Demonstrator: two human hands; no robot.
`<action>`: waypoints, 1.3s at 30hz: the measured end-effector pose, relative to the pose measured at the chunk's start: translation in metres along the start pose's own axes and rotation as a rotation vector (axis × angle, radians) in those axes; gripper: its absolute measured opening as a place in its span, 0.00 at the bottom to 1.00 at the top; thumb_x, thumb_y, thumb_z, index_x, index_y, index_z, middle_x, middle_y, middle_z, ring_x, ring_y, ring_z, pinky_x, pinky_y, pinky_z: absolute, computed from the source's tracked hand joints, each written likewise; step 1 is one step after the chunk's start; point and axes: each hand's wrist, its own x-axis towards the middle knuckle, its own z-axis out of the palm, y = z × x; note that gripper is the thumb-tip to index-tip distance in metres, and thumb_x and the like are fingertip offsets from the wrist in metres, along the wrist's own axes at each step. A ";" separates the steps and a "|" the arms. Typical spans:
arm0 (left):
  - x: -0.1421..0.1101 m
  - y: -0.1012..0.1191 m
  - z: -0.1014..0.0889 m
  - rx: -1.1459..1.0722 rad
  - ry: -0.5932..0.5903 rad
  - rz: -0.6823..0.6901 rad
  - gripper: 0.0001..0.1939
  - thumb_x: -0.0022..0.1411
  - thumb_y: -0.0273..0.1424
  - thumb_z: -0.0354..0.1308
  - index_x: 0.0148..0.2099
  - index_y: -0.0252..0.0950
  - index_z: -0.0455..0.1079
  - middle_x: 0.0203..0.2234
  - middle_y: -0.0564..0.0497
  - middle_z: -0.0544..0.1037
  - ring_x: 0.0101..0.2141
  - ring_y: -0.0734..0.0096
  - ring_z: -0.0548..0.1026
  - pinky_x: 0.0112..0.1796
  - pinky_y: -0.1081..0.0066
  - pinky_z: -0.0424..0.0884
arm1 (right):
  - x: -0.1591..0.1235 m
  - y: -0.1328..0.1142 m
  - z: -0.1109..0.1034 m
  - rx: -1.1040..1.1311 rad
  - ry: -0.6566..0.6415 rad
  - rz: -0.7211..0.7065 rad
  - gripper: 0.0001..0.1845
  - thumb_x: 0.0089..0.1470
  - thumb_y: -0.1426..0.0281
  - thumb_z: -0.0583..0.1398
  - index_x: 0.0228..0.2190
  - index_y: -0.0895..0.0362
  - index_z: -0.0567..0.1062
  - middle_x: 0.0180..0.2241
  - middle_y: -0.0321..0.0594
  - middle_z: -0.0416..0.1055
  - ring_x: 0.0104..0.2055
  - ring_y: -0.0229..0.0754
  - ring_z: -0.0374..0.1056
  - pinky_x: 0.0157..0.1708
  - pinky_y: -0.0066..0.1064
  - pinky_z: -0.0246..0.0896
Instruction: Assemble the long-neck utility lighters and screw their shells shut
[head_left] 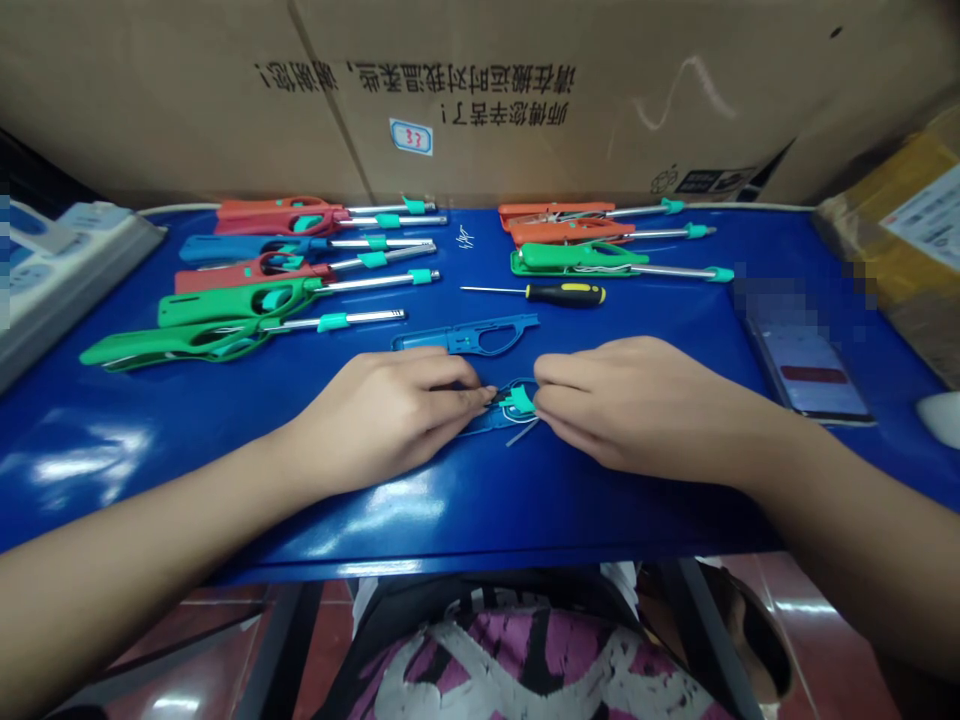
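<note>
An opened blue lighter shell half [480,424] lies on the table under both hands, partly covered by them. In it sits a teal trigger [519,400], with a small black part [500,397] beside it and a thin white wire [516,416] below. My left hand [409,405] is closed, thumb and fingertips pinching at the black part. My right hand [607,395] is closed too, its fingertips on the trigger's right edge. A thin grey metal piece [523,432] sticks out below the right fingers. Just behind the hands lies the other blue shell half [480,337].
Several long-necked lighters, such as a green one [240,300], lie at the left back. More lie at right, including another green one [577,259]. A screwdriver [566,293] rests between. Cardboard [480,150] stands behind; a phone [814,370] lies right, a power strip [75,260] left.
</note>
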 end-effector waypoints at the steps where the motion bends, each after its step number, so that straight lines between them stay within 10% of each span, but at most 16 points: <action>1: 0.000 0.000 0.000 -0.003 0.003 0.002 0.12 0.73 0.30 0.53 0.50 0.37 0.78 0.39 0.48 0.82 0.37 0.69 0.79 0.37 0.71 0.75 | 0.000 0.000 0.000 0.001 -0.002 -0.001 0.11 0.66 0.74 0.53 0.30 0.57 0.70 0.31 0.37 0.67 0.28 0.39 0.58 0.26 0.35 0.38; 39: -0.001 0.002 0.005 0.049 0.089 0.012 0.10 0.71 0.30 0.57 0.47 0.36 0.79 0.38 0.49 0.83 0.35 0.69 0.79 0.35 0.71 0.75 | 0.000 0.002 0.000 0.042 -0.032 0.033 0.09 0.64 0.76 0.53 0.31 0.58 0.70 0.31 0.36 0.64 0.26 0.37 0.53 0.25 0.33 0.41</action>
